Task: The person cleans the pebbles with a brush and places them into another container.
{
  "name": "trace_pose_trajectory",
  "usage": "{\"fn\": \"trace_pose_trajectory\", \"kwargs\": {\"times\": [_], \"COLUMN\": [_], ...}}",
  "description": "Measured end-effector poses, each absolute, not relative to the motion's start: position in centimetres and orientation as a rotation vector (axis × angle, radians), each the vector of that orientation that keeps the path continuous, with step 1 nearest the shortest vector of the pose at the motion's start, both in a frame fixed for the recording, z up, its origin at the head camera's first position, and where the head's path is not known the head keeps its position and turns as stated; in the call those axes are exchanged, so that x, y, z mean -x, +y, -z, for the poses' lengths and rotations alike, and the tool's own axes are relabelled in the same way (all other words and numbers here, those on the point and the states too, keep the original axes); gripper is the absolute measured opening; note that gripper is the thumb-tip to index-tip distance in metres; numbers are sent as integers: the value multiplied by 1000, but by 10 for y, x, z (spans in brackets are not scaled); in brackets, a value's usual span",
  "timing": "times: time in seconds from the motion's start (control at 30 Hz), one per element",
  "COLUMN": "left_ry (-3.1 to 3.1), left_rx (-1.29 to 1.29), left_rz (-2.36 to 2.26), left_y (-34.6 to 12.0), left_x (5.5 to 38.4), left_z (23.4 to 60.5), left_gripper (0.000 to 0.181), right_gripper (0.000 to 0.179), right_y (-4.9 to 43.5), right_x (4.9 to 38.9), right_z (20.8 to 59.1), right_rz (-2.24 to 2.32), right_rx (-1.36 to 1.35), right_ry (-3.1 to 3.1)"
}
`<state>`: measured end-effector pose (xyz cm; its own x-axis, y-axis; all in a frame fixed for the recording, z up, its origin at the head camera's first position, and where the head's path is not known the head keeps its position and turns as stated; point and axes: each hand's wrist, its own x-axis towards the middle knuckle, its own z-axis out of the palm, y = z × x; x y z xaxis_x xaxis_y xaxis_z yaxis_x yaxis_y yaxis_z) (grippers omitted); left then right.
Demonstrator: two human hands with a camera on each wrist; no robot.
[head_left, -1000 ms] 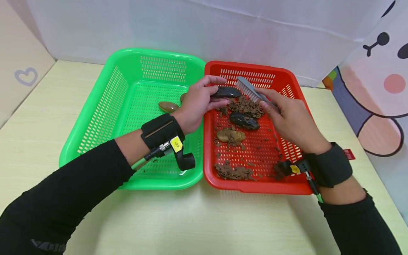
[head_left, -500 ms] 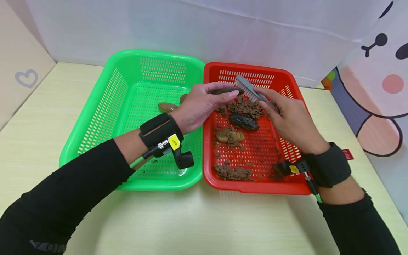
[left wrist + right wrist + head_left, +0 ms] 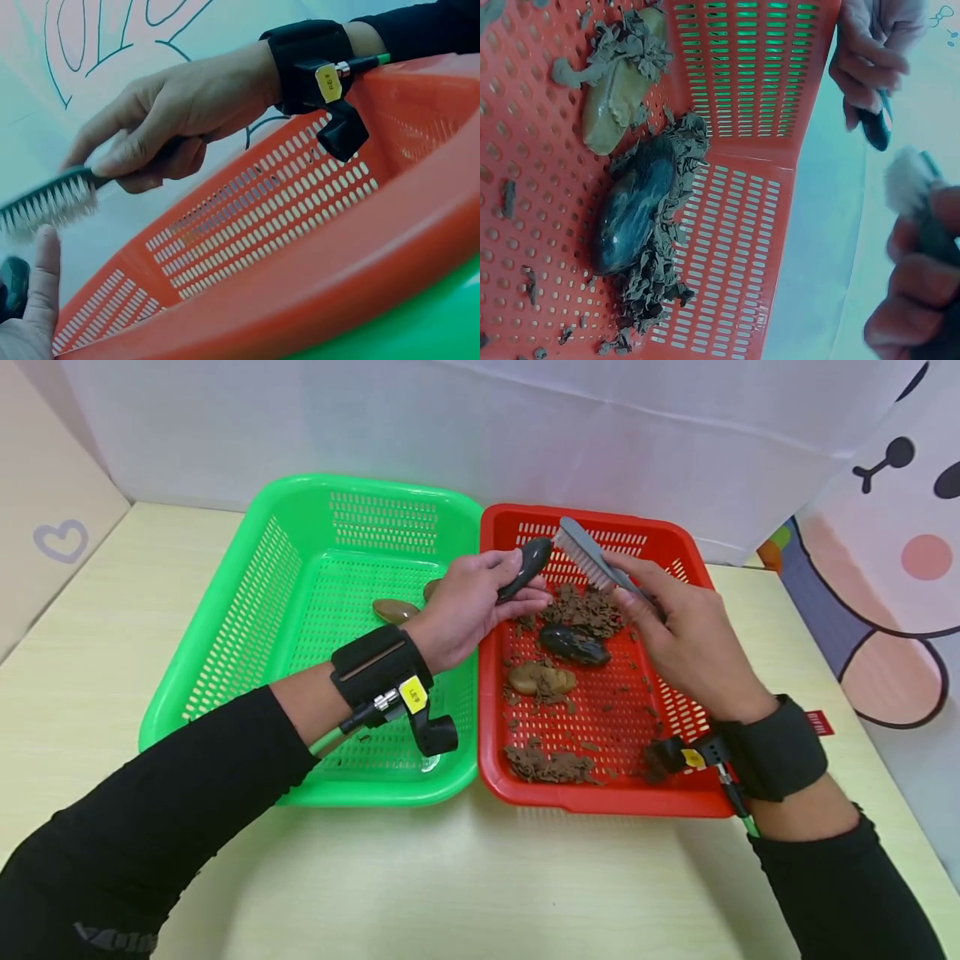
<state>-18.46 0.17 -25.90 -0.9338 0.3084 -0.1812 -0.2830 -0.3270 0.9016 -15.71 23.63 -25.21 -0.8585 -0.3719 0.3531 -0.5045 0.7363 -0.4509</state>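
My left hand [image 3: 467, 608] pinches a glossy black mussel [image 3: 529, 565] between thumb and fingers above the red basket's left rim. Its far end tilts up toward the brush. In my right hand [image 3: 686, 639] is the handle of a small grey brush [image 3: 588, 556] with pale bristles. The bristles face the mussel, apart from it in the right wrist view. Below, in the red basket [image 3: 600, 806], lie a second black mussel [image 3: 574, 644] and a tan one [image 3: 542, 678], both with brown flakes on or around them.
Brown crumbly flakes [image 3: 551, 764] lie in clumps across the red basket floor. A green basket [image 3: 180, 681] stands close against it on the left, with brown mussels [image 3: 394, 610] inside, one partly behind my left hand. A white cloth wall [image 3: 450, 435] rises behind both.
My left hand has turned the black mussel over, from about level, through edge-on, to tilted upward. The brush in my right hand has risen slightly.
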Motion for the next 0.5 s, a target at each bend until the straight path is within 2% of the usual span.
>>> {"fn": "trace_pose_trajectory", "kwargs": {"times": [0.27,0.5], "left_ry": [1514,1497], "left_rx": [-177,-231], "left_rz": [-2259,-2205], "left_y": [3,2], "left_x": [186,187], "left_z": [260,259], "left_gripper": [44,47], "right_gripper": [54,57], "right_y": [237,238], "right_x": [156,158], "right_z": [254,254], "right_rz": [-847,-768], "right_rx": [-862,-822], "right_ry": [-2711,-2749]}}
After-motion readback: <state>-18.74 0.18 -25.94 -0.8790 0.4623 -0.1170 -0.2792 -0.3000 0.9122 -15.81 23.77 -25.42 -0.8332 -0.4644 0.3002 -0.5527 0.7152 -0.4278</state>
